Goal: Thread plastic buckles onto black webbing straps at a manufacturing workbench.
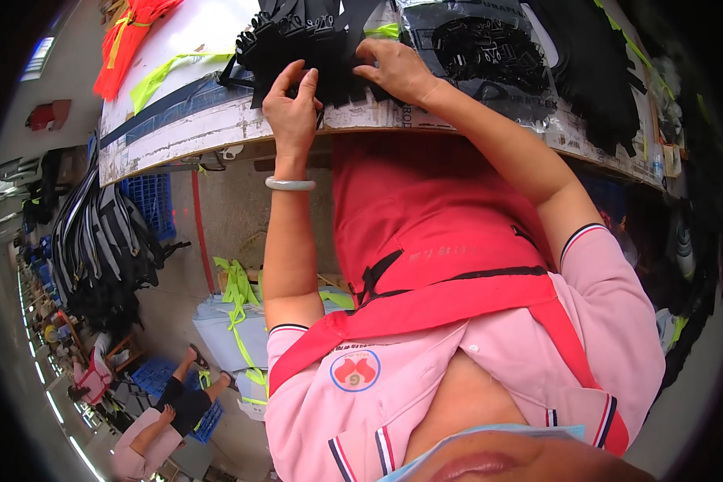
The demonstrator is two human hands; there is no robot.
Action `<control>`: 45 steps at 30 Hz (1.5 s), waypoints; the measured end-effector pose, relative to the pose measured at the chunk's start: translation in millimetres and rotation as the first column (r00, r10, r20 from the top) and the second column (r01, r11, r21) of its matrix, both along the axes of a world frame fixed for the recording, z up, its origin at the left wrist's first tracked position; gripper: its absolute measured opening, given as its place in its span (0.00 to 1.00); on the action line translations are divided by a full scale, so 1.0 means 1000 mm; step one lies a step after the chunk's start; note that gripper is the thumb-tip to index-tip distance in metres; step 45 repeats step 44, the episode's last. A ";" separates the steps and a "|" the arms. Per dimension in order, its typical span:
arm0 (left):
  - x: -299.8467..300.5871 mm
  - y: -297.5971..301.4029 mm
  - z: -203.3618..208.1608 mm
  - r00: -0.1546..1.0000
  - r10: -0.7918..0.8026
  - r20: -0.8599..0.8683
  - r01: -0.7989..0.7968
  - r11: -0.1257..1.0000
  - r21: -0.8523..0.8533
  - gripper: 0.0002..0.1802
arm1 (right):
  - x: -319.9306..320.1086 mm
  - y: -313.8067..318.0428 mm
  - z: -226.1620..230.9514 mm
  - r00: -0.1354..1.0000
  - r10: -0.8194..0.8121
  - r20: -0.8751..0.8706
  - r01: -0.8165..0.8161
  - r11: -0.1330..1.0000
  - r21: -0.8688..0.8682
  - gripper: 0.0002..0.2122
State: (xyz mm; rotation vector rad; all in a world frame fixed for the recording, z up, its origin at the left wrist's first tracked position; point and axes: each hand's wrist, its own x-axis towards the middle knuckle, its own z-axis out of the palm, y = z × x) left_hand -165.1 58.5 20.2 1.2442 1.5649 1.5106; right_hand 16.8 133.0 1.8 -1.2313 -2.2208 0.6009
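Observation:
A dense pile of black webbing straps with black buckles point(289, 36) lies at the table's near edge. Over its front sits my left hand point(292, 108), a pale bangle on the wrist. Its fingers are bent in against a black strap, and the fingertips are partly hidden. My right hand point(398, 71) reaches in from the other side, thumb and forefinger closed at the dark strap material by the pile. Just to the right of that hand, a clear plastic bag point(426, 36) holds many small black buckles point(490, 48).
The white worktable point(217, 132) has a worn edge. Orange fabric point(124, 44) and a lime strip point(157, 76) lie left, more black straps point(594, 72) right. Straps hang by a blue crate point(149, 205). Another person point(165, 418) sits lower left.

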 end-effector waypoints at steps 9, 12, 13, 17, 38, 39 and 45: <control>0.024 -0.048 -0.037 0.701 -0.031 0.713 0.197 0.969 -0.152 0.18 | 0.004 0.010 -0.014 0.963 0.044 -0.266 -0.019 0.995 0.093 0.10; 0.030 -0.062 -0.037 0.661 -0.029 0.750 0.183 0.975 -0.123 0.19 | 0.005 -0.034 0.020 0.941 -0.005 -0.339 -0.131 0.917 -0.376 0.10; 0.037 -0.065 -0.042 0.683 -0.061 0.728 0.163 0.984 -0.071 0.19 | 0.009 -0.045 0.022 0.957 0.068 -0.281 -0.209 0.833 -0.512 0.10; 0.053 -0.075 -0.052 0.828 -0.093 0.552 0.162 0.984 -0.078 0.17 | 0.009 -0.077 0.013 0.938 0.242 -0.250 -0.347 0.594 -0.726 0.09; 0.047 -0.102 -0.048 0.207 -0.087 0.974 0.491 0.871 -0.027 0.24 | 0.040 -0.090 0.018 0.919 -0.052 -0.391 -0.326 0.460 -0.826 0.11; 0.048 -0.105 -0.046 0.164 -0.025 0.986 0.480 0.876 -0.058 0.24 | 0.045 -0.089 0.018 0.888 -0.125 -0.443 -0.351 0.438 -0.828 0.11; 0.045 -0.111 -0.064 0.439 -0.252 0.862 0.557 0.829 -0.041 0.23 | 0.064 -0.093 0.009 0.718 -0.376 -0.586 -0.533 0.245 -0.810 0.12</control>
